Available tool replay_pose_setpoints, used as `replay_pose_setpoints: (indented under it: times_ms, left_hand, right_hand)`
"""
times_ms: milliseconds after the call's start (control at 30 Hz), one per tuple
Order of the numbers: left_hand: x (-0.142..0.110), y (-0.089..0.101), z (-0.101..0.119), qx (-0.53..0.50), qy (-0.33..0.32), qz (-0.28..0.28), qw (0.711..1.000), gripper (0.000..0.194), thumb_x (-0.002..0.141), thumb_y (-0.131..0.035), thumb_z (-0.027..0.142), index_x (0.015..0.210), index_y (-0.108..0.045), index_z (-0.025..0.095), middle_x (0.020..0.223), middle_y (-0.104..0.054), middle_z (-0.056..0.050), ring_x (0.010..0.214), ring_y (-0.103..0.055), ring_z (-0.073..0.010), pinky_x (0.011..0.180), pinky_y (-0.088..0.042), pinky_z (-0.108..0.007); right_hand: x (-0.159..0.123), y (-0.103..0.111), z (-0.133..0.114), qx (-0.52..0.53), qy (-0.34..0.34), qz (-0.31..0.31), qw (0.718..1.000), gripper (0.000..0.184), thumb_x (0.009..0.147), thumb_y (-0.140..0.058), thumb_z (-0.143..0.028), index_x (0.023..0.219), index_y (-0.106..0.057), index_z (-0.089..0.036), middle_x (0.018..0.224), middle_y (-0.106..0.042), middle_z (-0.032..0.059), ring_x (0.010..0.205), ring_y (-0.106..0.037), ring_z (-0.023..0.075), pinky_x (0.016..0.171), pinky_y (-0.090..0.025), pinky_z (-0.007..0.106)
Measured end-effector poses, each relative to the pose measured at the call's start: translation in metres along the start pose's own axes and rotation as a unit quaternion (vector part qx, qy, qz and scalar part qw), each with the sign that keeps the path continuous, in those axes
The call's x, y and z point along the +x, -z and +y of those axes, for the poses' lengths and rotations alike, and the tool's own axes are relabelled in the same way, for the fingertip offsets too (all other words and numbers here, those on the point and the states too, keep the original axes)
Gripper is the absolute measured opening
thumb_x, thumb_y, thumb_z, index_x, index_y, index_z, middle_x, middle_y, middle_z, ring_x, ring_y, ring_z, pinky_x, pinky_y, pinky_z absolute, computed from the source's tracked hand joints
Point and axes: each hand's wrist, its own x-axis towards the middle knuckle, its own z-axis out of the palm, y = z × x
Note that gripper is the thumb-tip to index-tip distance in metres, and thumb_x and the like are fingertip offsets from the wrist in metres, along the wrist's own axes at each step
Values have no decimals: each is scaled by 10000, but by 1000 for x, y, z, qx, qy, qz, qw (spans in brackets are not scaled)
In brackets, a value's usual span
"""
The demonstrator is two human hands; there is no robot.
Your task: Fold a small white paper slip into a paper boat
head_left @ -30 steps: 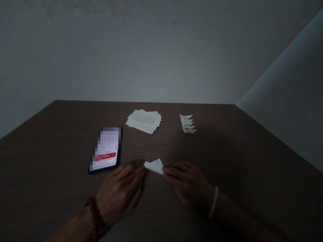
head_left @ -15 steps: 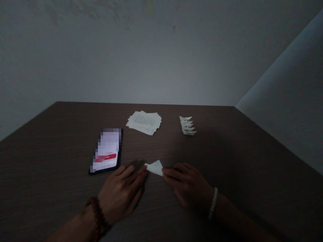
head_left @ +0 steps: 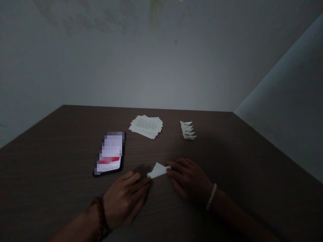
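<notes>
A small folded piece of white paper (head_left: 158, 170) with print on it lies between my hands, its triangular peak pointing away from me. My left hand (head_left: 127, 195), with a brown bead bracelet at the wrist, pinches the paper's left corner. On the opposite side, my right hand (head_left: 189, 178), wearing a pale bead bracelet, grips the right corner between thumb and fingers. Both hands are low over the dark wooden table (head_left: 161, 215). The fingertips partly cover the paper's two ends.
Behind the hands lies a loose stack of printed paper sheets (head_left: 146, 127). To its right, several small folded paper boats (head_left: 188, 130) stand in a row. A phone (head_left: 109, 154) with a lit, blurred screen rests at the left. A grey wall (head_left: 161, 60) rises behind the table.
The folded paper has turned, its right end now farther from me and its left end nearer. My right hand has shifted slightly away, and the view has tilted up a little.
</notes>
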Motion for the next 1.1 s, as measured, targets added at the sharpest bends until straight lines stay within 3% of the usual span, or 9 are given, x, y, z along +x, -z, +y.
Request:
replay_pose_setpoints:
  times_ms: [300, 467, 833, 1100]
  left_hand:
    - [-1, 1, 4, 4, 25, -20, 999, 270, 869, -408, 149, 1006, -640, 160, 1027, -691, -80, 852, -544, -223, 786, -413, -385]
    - [-1, 0, 3, -6, 32, -9, 999, 262, 867, -414, 160, 986, -647, 164, 980, -696, -71, 815, -523, -220, 758, -391, -380]
    - [0, -1, 2, -7, 36, -6, 999, 241, 852, -445, 158, 967, -656, 170, 935, -701, -64, 797, -516, -228, 730, -384, -393]
    - [3, 2, 1, -1, 31, 9, 999, 231, 851, -443, 160, 925, -662, 178, 938, -700, -62, 774, -534, -224, 709, -418, -384]
  right_hand:
    - [11, 2, -23, 1, 33, -68, 997, 548, 833, -520, -196, 1362, -379, -227, 1382, -407, 89, 1092, -438, 259, 912, -375, 423]
    - [5, 1, -17, 2, 6, -68, 998, 507, 857, -506, -192, 1345, -404, -285, 1386, -401, 75, 1127, -428, 257, 929, -363, 433]
    - [-24, -1, 6, -9, -79, -2, 997, 397, 857, -512, -180, 1246, -532, -262, 1231, -510, 123, 1089, -463, 289, 883, -391, 473]
    - [-6, -4, 1, 101, -122, 86, 984, 262, 859, -557, -235, 1114, -606, -204, 1090, -569, 73, 996, -500, 211, 886, -426, 377]
